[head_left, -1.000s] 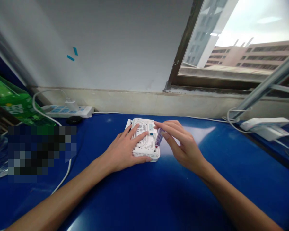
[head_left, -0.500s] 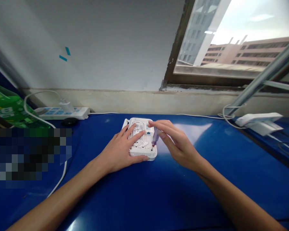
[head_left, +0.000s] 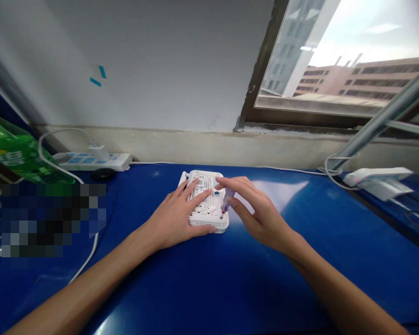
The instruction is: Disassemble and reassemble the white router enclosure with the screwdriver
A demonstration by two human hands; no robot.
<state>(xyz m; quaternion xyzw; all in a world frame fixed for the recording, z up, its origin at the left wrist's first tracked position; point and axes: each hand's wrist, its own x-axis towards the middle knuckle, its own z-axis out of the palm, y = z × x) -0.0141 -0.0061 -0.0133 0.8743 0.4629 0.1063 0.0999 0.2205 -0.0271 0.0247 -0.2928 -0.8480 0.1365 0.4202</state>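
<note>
A white router [head_left: 209, 222] lies on the blue table with its vented, labelled side up and a stubby antenna along its left edge. My left hand [head_left: 174, 214] rests on it with fingers spread, the thumb stretched along the near side. In my right hand [head_left: 256, 204] is a small screwdriver [head_left: 228, 197] with a see-through purple handle, pinched between thumb and fingers. It leans slightly, its reddish lower end at the hole in the router's near right corner. The fingers partly cover the handle, and the bit's tip is too small to make out.
A white power strip [head_left: 94, 161] with a plugged-in adapter sits at the back left, a black round object [head_left: 103, 174] before it. A green package [head_left: 17, 153] stands far left. White devices with cables [head_left: 379, 179] lie right, beside a metal pole [head_left: 373, 125].
The view has shifted slightly. My right fingers have moved a little around the screwdriver's handle, which leans somewhat more to the right. The left hand and router stay in place.
</note>
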